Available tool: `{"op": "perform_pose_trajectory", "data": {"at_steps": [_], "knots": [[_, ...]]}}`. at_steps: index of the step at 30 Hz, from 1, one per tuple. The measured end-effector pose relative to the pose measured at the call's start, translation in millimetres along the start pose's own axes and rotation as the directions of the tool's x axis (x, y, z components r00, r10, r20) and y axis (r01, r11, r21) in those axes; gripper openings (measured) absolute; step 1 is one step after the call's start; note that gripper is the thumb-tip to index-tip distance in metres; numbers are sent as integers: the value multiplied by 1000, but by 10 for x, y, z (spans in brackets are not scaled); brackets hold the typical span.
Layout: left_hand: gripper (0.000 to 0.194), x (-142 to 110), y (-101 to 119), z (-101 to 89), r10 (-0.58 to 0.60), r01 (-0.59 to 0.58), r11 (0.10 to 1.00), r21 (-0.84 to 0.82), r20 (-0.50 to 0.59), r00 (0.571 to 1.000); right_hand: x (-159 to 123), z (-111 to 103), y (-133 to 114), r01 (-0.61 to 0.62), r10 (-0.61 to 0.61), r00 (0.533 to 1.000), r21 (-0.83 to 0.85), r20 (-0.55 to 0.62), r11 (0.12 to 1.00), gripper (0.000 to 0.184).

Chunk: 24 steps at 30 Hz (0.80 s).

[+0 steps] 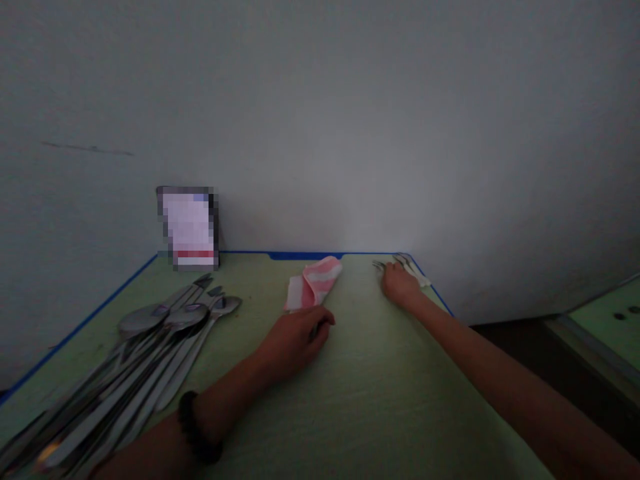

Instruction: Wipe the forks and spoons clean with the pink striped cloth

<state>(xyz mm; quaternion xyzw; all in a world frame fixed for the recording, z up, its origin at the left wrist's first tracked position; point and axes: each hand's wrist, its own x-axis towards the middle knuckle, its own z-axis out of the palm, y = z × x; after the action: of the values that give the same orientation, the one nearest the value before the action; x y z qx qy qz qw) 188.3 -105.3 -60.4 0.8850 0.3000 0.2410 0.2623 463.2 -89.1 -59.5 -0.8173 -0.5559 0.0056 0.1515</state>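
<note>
My right hand (400, 283) is closed round a fork (379, 265) near the far right corner of the table; its tines stick out past my fingers. Right beside it lie more forks (407, 263), tines pointing away. My left hand (300, 333) rests at the middle of the table with its fingers curled in, and their inner side is hidden. Just beyond its knuckles is a pink and white striped cloth (320, 279), folded and crumpled. On the left is a pile of metal cutlery (150, 353), with several spoons (187, 317) on top.
The light green table (380, 400) has a blue edge and stands against a grey wall (320, 120). A blurred-out upright screen (190, 227) leans at the back left. Another green surface (610, 320) with dark holes is at the far right, past a dark gap.
</note>
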Motion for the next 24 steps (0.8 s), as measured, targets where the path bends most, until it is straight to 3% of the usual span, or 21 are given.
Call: {"op": "perform_pose_trajectory", "data": {"at_steps": [5,8,14,24], "knots": [[21,-21,3,-10,7,-7,1000,6,0,1000,-182,25,-33,55,-57,998,-148,-6,987,37],[21,-21,-3,-1,1,-1,1000,30,10,1000,-359,-27,39,189,-203,979,-368,0,911,40],[19,1,-16,-1,8,-11,997,71,47,999,-574,-118,212,222,-201,975,-457,94,862,41],[20,2,-22,-15,-35,28,996,90,74,997,-338,-79,268,170,-207,978,-512,-16,842,49]]}}
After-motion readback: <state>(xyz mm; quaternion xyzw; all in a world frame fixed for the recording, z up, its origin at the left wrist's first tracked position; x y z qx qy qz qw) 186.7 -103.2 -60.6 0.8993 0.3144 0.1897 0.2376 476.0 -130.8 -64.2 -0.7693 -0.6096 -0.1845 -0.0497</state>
